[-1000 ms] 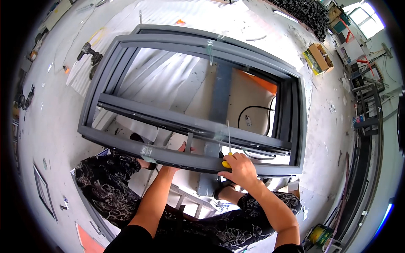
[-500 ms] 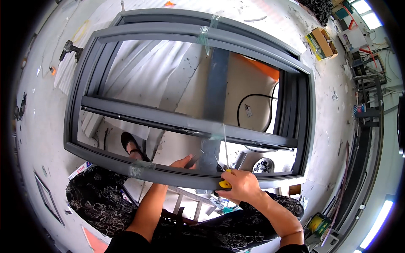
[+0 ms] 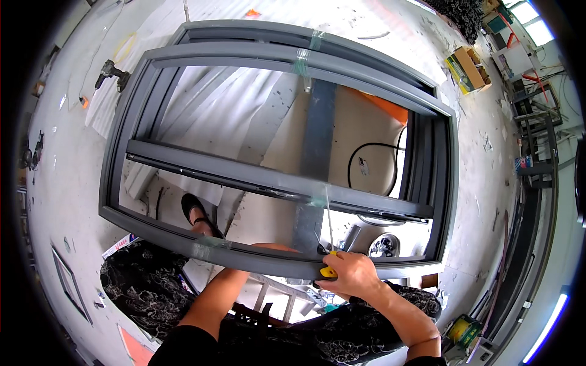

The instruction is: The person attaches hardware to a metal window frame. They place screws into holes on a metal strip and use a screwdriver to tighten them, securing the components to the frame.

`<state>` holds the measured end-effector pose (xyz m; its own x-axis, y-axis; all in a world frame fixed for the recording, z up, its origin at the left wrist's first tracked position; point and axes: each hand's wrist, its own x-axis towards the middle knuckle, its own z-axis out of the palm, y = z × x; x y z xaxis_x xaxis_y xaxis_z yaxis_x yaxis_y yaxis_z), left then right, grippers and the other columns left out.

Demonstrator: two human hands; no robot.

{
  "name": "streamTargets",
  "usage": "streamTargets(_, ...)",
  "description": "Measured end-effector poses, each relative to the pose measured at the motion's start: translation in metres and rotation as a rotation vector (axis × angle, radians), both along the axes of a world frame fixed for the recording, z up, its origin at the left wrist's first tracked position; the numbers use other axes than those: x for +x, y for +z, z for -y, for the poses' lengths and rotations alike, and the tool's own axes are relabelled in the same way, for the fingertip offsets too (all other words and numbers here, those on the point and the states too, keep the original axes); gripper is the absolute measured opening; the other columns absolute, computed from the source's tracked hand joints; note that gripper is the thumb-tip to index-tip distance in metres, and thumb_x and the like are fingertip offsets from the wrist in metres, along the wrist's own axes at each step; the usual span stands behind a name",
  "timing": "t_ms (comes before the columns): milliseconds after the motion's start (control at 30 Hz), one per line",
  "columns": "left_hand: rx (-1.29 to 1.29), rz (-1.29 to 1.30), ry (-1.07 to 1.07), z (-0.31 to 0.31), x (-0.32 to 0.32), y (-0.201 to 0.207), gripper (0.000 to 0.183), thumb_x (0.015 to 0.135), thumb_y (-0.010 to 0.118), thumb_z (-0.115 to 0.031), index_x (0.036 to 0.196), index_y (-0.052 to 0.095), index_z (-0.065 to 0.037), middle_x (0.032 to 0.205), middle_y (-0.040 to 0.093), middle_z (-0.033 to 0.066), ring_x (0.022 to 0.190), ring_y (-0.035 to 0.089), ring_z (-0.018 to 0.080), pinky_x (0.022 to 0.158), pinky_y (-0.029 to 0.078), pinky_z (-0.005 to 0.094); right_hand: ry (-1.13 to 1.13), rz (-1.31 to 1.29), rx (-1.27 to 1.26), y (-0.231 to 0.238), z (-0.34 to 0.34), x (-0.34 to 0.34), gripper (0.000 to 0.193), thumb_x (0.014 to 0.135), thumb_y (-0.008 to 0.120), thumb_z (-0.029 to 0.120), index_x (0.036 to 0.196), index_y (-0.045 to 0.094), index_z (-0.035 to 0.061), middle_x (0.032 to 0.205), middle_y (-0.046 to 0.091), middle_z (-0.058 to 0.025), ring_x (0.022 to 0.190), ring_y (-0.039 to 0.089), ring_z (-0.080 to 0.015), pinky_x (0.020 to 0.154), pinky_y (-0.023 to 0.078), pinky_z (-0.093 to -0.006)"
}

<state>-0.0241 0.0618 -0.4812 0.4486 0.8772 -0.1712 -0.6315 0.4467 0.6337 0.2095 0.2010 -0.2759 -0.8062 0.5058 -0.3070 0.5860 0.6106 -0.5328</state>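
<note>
A large grey window frame point(image 3: 183, 241) lies flat in front of me, its near rail across my lap. My right hand point(image 3: 354, 274) is closed on a small yellow-handled cutter point(image 3: 328, 272) at the near rail, just below a strip of clear tape point(image 3: 328, 219) that runs up to the middle crossbar point(image 3: 244, 177). My left hand point(image 3: 274, 248) reaches under the near rail and is mostly hidden by it; only the wrist and knuckles show. Whether it grips the frame I cannot tell. More clear tape wraps the far rail point(image 3: 302, 58).
A cordless drill point(image 3: 110, 70) lies on white sheeting at the far left. A black cable point(image 3: 372, 155) loops on a board under the frame. A cardboard box point(image 3: 467, 70) and metal racks point(image 3: 537, 110) stand at the right. My shoe point(image 3: 195, 213) shows through the frame.
The view has drawn closer to the frame. My right hand with the cutter stays at the near rail by the tape, and my left hand has slid further under the rail.
</note>
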Motion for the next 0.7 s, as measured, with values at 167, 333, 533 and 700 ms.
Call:
streamTargets(167,-0.438,0.663,-0.191,0.019,0.012,-0.029,0.043,0.099,0.050,-0.032,0.126,0.059,0.001,0.105,0.068,0.0167,0.091,0.066,0.0274,0.083,0.054,0.0337,0.029,-0.002,-0.035,0.007,0.005,-0.003,0.046,0.070,0.080,0.045,0.095,0.064,0.0092,0.076,0.062,-0.0070,0.066,0.066,-0.0270,0.057,0.053,-0.0374)
streamTargets(333,-0.633,0.794,-0.149,0.034,0.030,-0.041,0.045,0.100,0.048,-0.034,0.129,0.057,0.000,0.104,0.068,0.0160,0.089,0.066,0.0267,0.083,0.053,0.0330,0.020,-0.022,-0.008,0.005,0.013,-0.002,0.044,0.074,0.077,0.043,0.097,0.060,0.0101,0.077,0.060,-0.0083,0.070,0.064,-0.0288,0.060,0.052,-0.0399)
streamTargets(533,-0.253,0.667,0.424,0.022,-0.061,-0.014,0.054,0.102,0.037,-0.051,0.128,0.062,-0.010,0.067,0.039,-0.0050,0.060,0.038,0.0102,0.057,0.035,0.0281,-0.006,-0.058,0.104,0.041,0.014,-0.006,0.045,0.073,0.075,0.050,0.092,0.061,0.0111,0.074,0.061,-0.0075,0.068,0.064,-0.0285,0.059,0.052,-0.0404)
streamTargets(700,0.154,0.770,0.576,-0.007,-0.110,0.130,0.057,0.104,0.031,-0.051,0.123,0.066,-0.011,0.066,0.038,-0.0013,0.061,0.034,0.0122,0.056,0.031,0.0275,0.045,-0.236,0.359,0.091,0.006,-0.008,0.043,0.063,0.084,0.044,0.082,0.068,0.0097,0.061,0.059,-0.0045,0.055,0.061,-0.0236,0.050,0.049,-0.0337)
